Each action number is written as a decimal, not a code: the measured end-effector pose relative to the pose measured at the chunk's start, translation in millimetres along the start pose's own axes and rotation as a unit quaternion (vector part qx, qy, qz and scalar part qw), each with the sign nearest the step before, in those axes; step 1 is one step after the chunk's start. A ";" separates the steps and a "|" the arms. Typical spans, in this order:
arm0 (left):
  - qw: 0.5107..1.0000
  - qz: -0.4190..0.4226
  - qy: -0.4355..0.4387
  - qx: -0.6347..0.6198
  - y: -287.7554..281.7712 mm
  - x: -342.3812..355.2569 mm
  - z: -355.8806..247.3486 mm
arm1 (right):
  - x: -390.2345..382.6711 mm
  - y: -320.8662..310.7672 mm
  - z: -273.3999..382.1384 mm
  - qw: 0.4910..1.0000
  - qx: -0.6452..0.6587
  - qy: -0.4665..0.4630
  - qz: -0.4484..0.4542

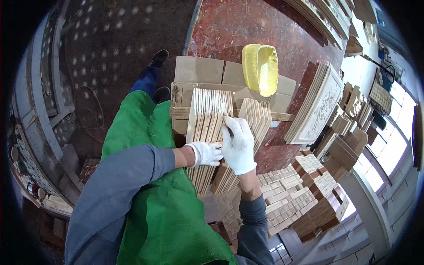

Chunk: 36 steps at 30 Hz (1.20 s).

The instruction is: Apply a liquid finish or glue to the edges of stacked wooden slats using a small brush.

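Both my hands wear white gloves. My left hand (206,153) grips the near end of a stack of thin pale wooden slats (207,121) standing on edge. My right hand (238,143) rests on the same stack from the right, with a dark thin tool or pencil tip showing at its fingers. A second slanted stack of slats (257,115) leans just right of it. Both stacks lie on flattened brown cardboard (198,70) on a reddish worktable (238,26). A green apron covers my front.
A yellow plastic container (260,68) lies on the cardboard beyond the stacks. Carved pale panels (320,106) lean at the right. Piles of small wooden blocks (291,194) sit below right. A dark dotted floor and my shoes (159,57) are at upper left.
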<state>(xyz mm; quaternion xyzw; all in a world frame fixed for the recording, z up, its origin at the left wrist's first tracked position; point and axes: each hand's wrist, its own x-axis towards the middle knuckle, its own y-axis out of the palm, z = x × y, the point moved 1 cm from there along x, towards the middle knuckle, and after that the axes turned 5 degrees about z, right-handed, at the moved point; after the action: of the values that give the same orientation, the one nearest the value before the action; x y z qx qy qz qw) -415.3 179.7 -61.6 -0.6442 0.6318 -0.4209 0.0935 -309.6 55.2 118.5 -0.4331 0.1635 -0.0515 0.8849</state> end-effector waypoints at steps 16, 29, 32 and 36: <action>0.992 0.118 0.045 0.021 -15.8 0.8 1.5 | 19.8 0.1 3.7 1.000 -0.018 0.012 -0.002; 0.988 0.143 0.058 0.028 -86.1 11.0 8.3 | 14.4 -70.1 -36.1 0.903 0.258 0.155 -0.306; 0.984 0.160 0.074 0.031 -89.2 13.1 10.2 | 48.8 -63.1 -57.2 0.903 0.201 0.236 -0.297; 0.984 0.163 0.073 0.030 -89.1 14.7 12.2 | 61.6 -59.3 -62.5 0.960 0.083 0.144 -0.225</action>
<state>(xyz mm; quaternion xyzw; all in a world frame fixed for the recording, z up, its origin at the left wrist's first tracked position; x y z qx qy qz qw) -344.0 177.9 -5.0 -0.4972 0.7205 -0.4647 0.1333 -269.4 -42.7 114.1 -0.3719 0.1828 -0.3249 0.8501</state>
